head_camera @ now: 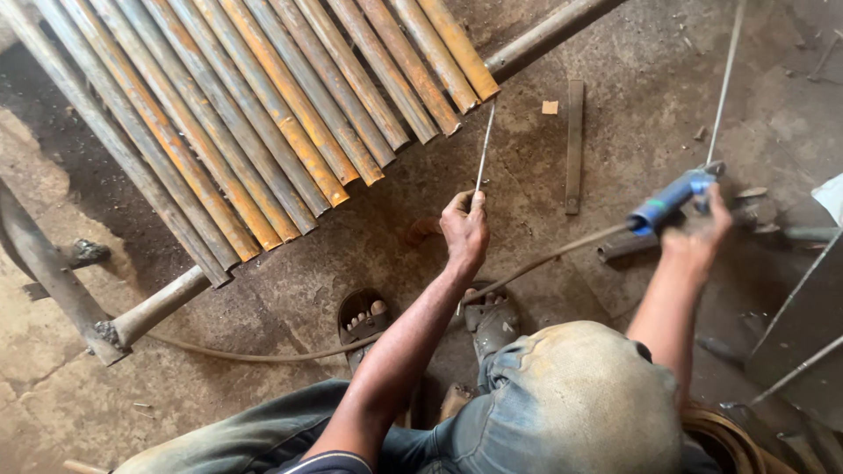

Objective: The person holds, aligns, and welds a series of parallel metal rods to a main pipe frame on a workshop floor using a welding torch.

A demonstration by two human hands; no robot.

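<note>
Fingers (464,211) of the left hand (465,230) are pinched shut on the lower end of a thin grey metal welding rod (484,147) whose tip reaches up to the row of rusty orange-and-grey steel pipes (263,114) lying on the concrete floor (369,263). The right hand (698,239) is closed around the blue-handled electrode holder (669,200) off to the right, with a brown cable (536,262) trailing from it. That rod looks light, stiff and slim — best held near its lower end, as now — while the pipes look heavy and rigid.
</note>
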